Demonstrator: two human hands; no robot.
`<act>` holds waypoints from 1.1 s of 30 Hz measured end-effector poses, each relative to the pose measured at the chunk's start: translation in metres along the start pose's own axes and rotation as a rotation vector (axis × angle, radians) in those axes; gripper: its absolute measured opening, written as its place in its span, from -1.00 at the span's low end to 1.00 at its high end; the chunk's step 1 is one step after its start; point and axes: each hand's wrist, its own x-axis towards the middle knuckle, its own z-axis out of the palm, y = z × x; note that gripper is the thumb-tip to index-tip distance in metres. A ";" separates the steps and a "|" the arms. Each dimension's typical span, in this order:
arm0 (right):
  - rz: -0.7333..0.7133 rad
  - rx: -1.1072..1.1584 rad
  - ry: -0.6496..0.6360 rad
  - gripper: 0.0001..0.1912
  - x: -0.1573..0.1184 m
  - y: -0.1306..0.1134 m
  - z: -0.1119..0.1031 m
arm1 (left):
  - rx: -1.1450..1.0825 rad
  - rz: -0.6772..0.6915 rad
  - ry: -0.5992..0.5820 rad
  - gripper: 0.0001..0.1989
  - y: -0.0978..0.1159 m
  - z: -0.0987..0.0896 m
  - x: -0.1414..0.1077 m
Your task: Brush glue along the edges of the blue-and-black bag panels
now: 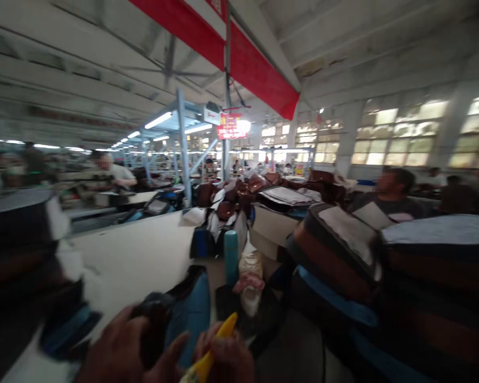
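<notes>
At the bottom centre my right hand (227,354) has its fingers wrapped round a yellow object (219,340), whose pointed tip sticks up above the fingers. My left hand (130,346) is just to the left, blurred, with its thumb apart from the fingers; a dark piece beside it may be touched by the fingers, but the blur hides this. A blue and black fabric piece (189,314) lies behind and between the hands.
A teal bottle (231,258) stands beyond the hands, beside a cream and pink bundle (250,282). Stacked dark and brown bags (339,250) rise at the right, another dark stack (19,239) at the left. A pale tabletop (131,250) spans between. People sit farther back.
</notes>
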 end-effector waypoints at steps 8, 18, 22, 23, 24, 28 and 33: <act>0.329 0.119 -0.204 -0.77 -0.015 -0.017 -0.011 | 0.028 -0.327 -0.226 -0.74 0.021 -0.051 -0.007; -0.514 -0.742 -0.302 -0.96 0.021 -0.066 0.032 | -0.338 -0.666 -0.307 -0.82 0.031 -0.060 0.013; -0.753 -0.993 -0.518 -0.88 0.036 -0.062 0.043 | -0.373 -0.691 -0.305 -0.83 0.034 -0.062 0.016; -0.793 -1.009 -0.514 -0.87 0.038 -0.063 0.044 | -0.379 -0.697 -0.314 -0.83 0.033 -0.063 0.016; -0.818 -1.005 -0.494 -0.86 0.040 -0.064 0.045 | -0.384 -0.705 -0.322 -0.83 0.033 -0.064 0.016; -0.780 -0.934 -0.495 -0.85 0.037 -0.067 0.046 | -0.390 -0.708 -0.327 -0.86 0.032 -0.065 0.015; -0.790 -0.987 -0.485 -0.85 0.033 -0.057 0.042 | -0.382 -0.766 -0.334 -0.80 0.032 -0.065 0.015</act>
